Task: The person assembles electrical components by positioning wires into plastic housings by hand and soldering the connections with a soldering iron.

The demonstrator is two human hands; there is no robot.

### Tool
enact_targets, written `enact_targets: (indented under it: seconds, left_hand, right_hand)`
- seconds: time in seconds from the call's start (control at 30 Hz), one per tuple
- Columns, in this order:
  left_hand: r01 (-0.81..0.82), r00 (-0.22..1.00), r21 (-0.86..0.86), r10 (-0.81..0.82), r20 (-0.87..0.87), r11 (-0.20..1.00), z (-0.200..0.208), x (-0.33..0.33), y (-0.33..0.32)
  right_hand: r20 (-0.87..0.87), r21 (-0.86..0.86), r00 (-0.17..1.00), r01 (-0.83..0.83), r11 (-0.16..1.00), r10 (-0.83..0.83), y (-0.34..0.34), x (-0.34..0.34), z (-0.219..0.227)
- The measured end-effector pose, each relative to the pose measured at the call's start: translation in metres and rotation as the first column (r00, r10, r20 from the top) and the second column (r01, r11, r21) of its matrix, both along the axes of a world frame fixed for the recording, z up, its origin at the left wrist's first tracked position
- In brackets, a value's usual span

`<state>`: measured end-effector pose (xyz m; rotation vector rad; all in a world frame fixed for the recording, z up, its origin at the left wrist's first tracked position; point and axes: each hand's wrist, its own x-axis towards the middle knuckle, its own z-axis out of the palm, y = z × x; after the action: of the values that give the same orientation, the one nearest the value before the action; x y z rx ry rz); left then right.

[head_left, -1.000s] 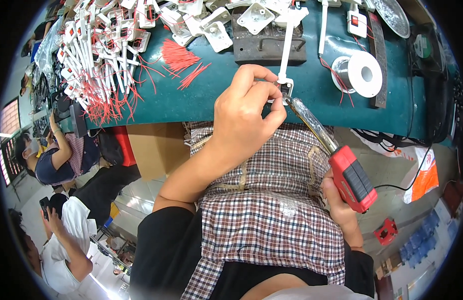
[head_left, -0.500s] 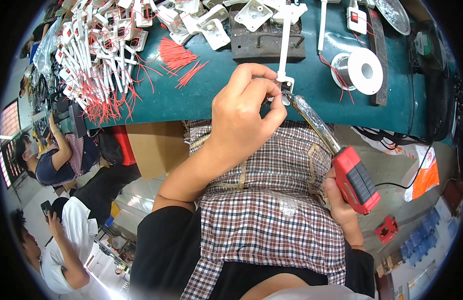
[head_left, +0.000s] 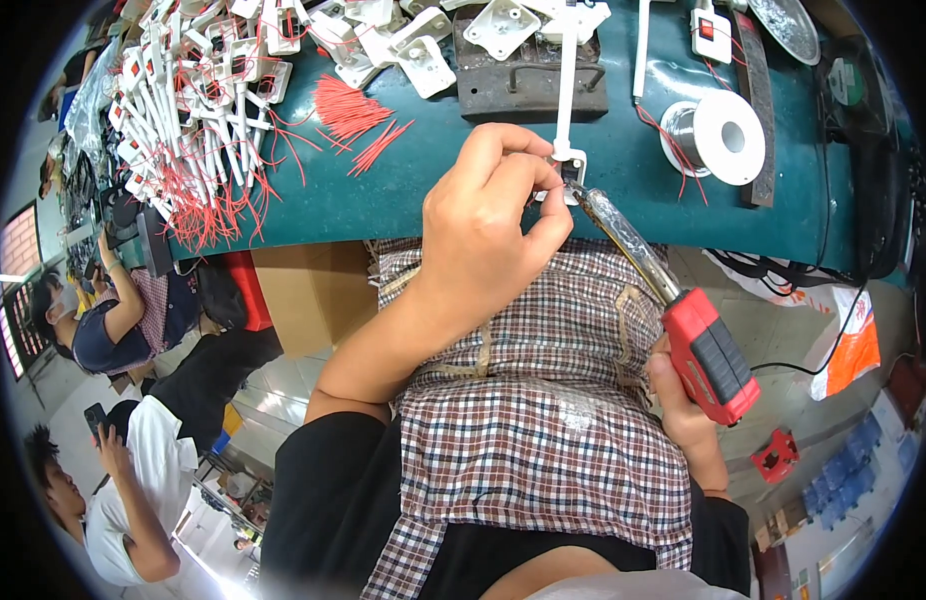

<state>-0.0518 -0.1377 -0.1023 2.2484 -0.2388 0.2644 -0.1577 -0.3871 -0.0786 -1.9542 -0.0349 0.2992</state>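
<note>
My right hand (head_left: 680, 400) is closed around the red and black handle of a soldering iron (head_left: 710, 357). Its metal barrel slants up to the left, and the tip touches or nearly touches the small open end of a white plastic housing (head_left: 575, 160). From that housing a long white stem (head_left: 566, 90) runs away from me across a dark metal block. On the housing's left side my left hand (head_left: 493, 215) is pinched, thumb and fingertips together. Whatever it grips there is too small and covered to make out.
Behind the hands stands the dark metal block (head_left: 483, 95) carrying white housings. Cut red wires (head_left: 348, 108) and a heap of wired white parts (head_left: 208, 120) lie left. A solder spool (head_left: 731, 138) and a dark bar (head_left: 758, 110) are right. Two people are at the left.
</note>
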Motion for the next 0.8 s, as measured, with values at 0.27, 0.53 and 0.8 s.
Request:
enact_targets:
  seconds: [0.27,0.53,0.8]
  left_hand:
    - [-0.017,0.997,-0.003,0.017,0.070,1.000,-0.0068,0.0010,-0.0020]
    - [-0.012,0.998,0.000,0.012,0.064,1.000,-0.0069,0.0012,-0.0022]
    - [0.004,1.000,0.028,-0.003,-0.019,1.000,0.0009,-0.0001,-0.0007]
  right_hand:
    - [0.005,0.022,0.998,0.065,0.998,-0.065,0.0002,-0.0033,-0.0008]
    - [-0.004,0.000,1.000,0.019,1.000,-0.019,0.0024,0.0024,0.0003]
    - [0.047,-0.012,0.998,0.045,0.999,-0.044,0.0006,-0.0013,0.0029]
